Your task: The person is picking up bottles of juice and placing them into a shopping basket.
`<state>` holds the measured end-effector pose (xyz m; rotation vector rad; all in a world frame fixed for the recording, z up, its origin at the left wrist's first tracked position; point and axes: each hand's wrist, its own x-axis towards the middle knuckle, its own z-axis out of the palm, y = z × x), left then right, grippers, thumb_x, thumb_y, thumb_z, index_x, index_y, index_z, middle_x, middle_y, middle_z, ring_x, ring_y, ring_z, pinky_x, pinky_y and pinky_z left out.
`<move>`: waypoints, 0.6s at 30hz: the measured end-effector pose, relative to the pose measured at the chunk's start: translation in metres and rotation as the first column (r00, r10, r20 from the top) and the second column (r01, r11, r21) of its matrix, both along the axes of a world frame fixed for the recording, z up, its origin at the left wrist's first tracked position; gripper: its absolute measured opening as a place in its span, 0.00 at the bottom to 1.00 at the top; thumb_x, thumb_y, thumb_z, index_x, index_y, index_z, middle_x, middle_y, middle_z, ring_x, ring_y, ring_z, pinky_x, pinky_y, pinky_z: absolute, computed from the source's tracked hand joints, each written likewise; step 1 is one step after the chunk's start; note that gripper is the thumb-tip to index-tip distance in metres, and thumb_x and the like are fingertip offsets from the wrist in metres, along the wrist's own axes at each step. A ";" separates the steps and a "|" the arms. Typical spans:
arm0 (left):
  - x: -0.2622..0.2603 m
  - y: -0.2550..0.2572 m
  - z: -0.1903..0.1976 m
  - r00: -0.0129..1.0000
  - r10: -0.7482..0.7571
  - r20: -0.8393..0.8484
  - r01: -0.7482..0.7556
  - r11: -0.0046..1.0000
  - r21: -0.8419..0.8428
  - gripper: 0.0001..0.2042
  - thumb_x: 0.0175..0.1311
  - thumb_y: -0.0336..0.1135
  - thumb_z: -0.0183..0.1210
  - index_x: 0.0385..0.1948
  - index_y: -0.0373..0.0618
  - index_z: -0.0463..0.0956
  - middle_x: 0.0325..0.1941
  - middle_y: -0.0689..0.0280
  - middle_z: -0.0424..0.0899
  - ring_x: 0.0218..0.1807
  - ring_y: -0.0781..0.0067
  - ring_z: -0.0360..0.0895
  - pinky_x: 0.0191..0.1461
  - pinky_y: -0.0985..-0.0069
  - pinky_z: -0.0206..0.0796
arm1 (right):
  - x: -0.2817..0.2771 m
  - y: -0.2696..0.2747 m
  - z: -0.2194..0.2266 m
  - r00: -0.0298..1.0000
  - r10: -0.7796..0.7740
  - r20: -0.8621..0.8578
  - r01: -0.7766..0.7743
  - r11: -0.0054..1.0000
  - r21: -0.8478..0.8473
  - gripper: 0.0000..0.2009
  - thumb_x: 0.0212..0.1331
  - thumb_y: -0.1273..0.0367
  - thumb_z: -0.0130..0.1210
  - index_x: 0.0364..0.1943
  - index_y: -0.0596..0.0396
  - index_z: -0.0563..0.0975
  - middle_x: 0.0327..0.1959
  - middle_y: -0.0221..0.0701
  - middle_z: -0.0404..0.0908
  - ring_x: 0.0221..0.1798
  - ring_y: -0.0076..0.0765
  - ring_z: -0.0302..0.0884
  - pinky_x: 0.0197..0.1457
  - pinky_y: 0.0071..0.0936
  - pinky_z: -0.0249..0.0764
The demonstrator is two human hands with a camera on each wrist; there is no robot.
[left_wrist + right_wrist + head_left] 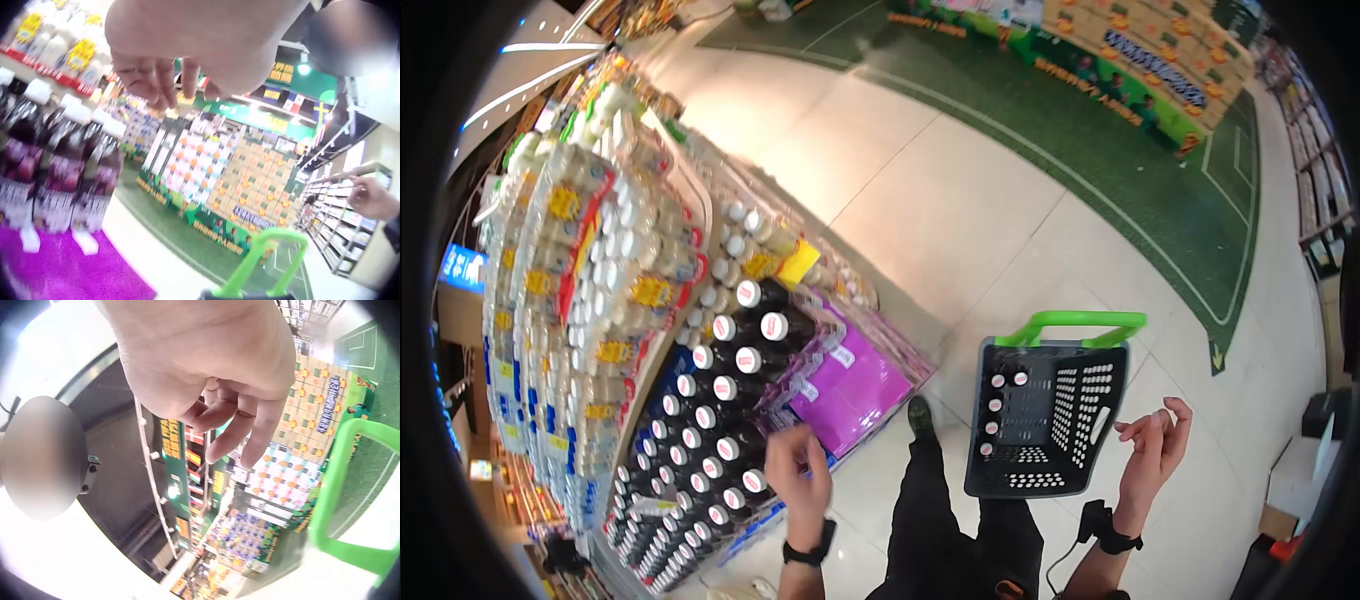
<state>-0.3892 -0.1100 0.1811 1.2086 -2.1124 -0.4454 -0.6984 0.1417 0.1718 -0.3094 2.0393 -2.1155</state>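
Observation:
My left hand [798,478] hovers beside the front of a stack of dark drink bottles [718,410] with white caps, its fingers loosely bent around nothing. In the left wrist view the nearest bottles [56,181] stand at the edge of a purple surface [81,265], apart from the hand. To the right, my right hand [1155,450] hangs in the air by a dark shopping basket [1090,400], fingers relaxed and holding nothing. Several capped bottles [996,405] stand along the basket's left side. Its green handle [1090,319] sits upright at the far end.
Shrink-wrapped packs of white-capped bottles [600,290] rise in tiers behind the dark ones. A purple display panel [855,385] lies between the stack and the basket. Pale floor tiles [960,240] run up to a green mat [1040,150] before stacked cartons [1140,50].

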 end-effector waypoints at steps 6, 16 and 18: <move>-0.071 -0.143 0.036 0.878 0.001 0.479 0.079 0.986 -0.147 0.19 0.61 0.50 0.61 0.43 0.43 0.75 0.36 0.51 0.82 0.38 0.47 0.82 0.37 0.55 0.74 | 0.012 0.018 0.125 0.969 -0.044 -0.242 0.007 0.988 -0.153 0.10 0.68 0.75 0.47 0.51 0.57 0.66 0.17 0.21 0.60 0.18 0.21 0.68 0.39 0.32 0.81; -0.044 -0.163 -0.022 0.462 -0.213 0.861 0.364 0.931 0.034 0.28 0.59 0.56 0.64 0.51 0.43 0.71 0.53 0.45 0.75 0.43 0.45 0.82 0.43 0.57 0.77 | 0.049 0.135 0.147 0.989 -0.143 -0.022 0.143 0.990 -0.009 0.11 0.67 0.76 0.51 0.51 0.59 0.70 0.20 0.22 0.66 0.23 0.20 0.72 0.42 0.27 0.81; -0.050 -0.180 -0.018 0.395 -0.180 0.901 0.451 0.892 -0.020 0.29 0.59 0.57 0.63 0.52 0.43 0.71 0.49 0.46 0.78 0.42 0.47 0.83 0.42 0.58 0.77 | 0.053 0.146 0.134 0.977 -0.203 0.064 0.205 0.978 -0.026 0.10 0.68 0.75 0.52 0.51 0.58 0.71 0.20 0.21 0.66 0.24 0.18 0.72 0.40 0.23 0.79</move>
